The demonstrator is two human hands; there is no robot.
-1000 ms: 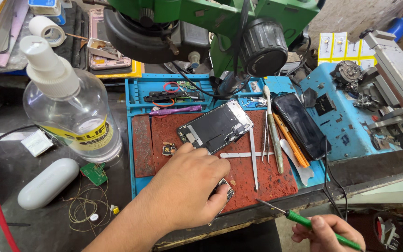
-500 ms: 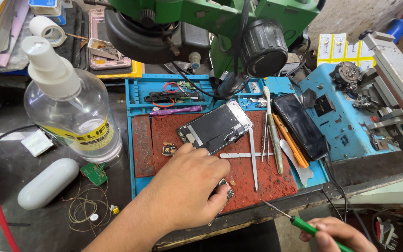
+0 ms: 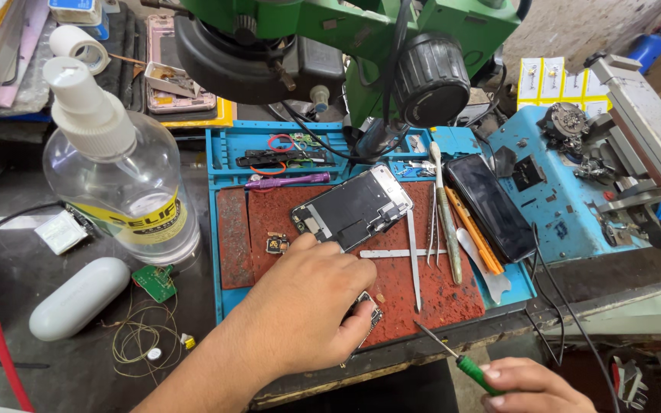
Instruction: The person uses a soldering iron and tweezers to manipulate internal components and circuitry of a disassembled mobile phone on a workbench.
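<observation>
Two hands are showing over the cluttered table [image 3: 78, 367]. The left hand [image 3: 300, 306] is lying palm down on the red mat [image 3: 437, 291], its fingers curled and pinching a small circuit board [image 3: 366, 310] that is peeking out from under the fingertips at the mat's near edge. The right hand [image 3: 533, 386] is sitting at the bottom edge of the view, off the mat, closed around the green handle of a screwdriver [image 3: 453, 356].

The screwdriver is lying well to the right of the left hand and just past the small circuit board. Its long axis is running on a diagonal, handle low and right in the right hand, thin metal tip pointing up and left toward the near edge of the red mat, ending just short of the small board.

Beyond the left hand's knuckles, an opened phone body [image 3: 353, 208] is resting on the mat, tilted, its long axis rising toward the right. Right of it, tweezers [image 3: 431, 226] and a flat metal pry tool [image 3: 413, 260] are lying with their long axes running away from the person. A dark phone screen [image 3: 491, 206] is lying at the blue tray's [image 3: 223, 153] right side. A clear spray bottle [image 3: 112, 176] is standing upright left of the tray, and a green microscope [image 3: 361, 38] is hanging above.
</observation>
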